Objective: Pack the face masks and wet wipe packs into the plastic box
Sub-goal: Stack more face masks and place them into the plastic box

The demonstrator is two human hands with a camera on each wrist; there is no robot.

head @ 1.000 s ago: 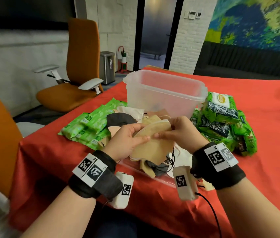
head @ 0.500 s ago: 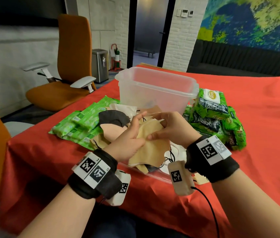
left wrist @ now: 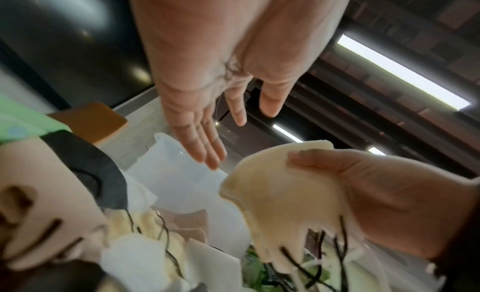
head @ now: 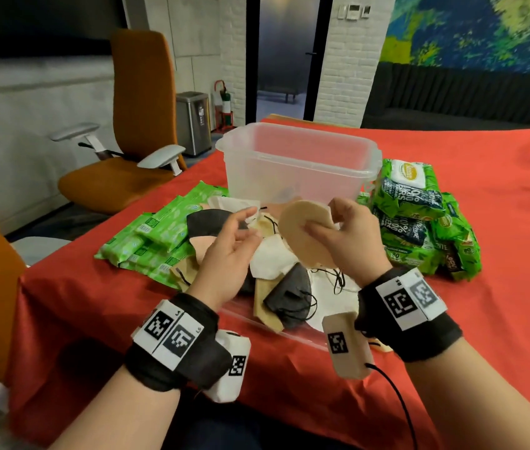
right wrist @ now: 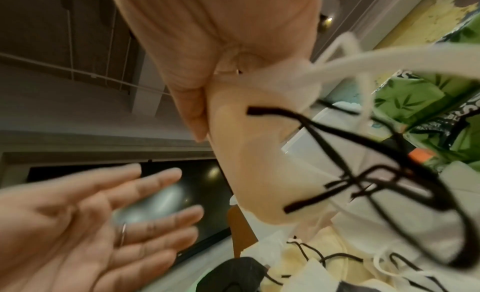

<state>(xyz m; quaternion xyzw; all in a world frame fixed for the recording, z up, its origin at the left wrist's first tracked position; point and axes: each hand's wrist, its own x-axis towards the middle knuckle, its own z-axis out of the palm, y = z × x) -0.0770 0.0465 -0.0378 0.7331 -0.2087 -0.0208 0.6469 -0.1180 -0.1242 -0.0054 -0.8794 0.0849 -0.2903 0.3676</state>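
Observation:
My right hand (head: 330, 227) pinches a tan face mask (head: 302, 233) by its upper edge, lifted above the pile; its black ear loops (right wrist: 363, 169) dangle below. The same tan mask (left wrist: 280, 198) shows in the left wrist view, held by the right hand (left wrist: 369, 198). My left hand (head: 234, 241) hovers beside it, fingers straight and spread, holding nothing. Under the hands lies a heap of face masks (head: 286, 287) in white, tan, pink and dark grey. The clear plastic box (head: 296, 164) stands just behind the heap, with something at its bottom that I cannot make out.
Flat light-green wet wipe packs (head: 159, 235) lie left of the masks. A stack of dark-green wipe packs (head: 419, 219) sits right of the box. A clear lid (head: 273, 323) lies under the mask heap. Red cloth (head: 500, 254) covers the table; an orange chair (head: 127, 141) stands at left.
My left hand let go of the tan mask and drew back to the left with fingers spread. The right hand lifted the mask up and toward the box.

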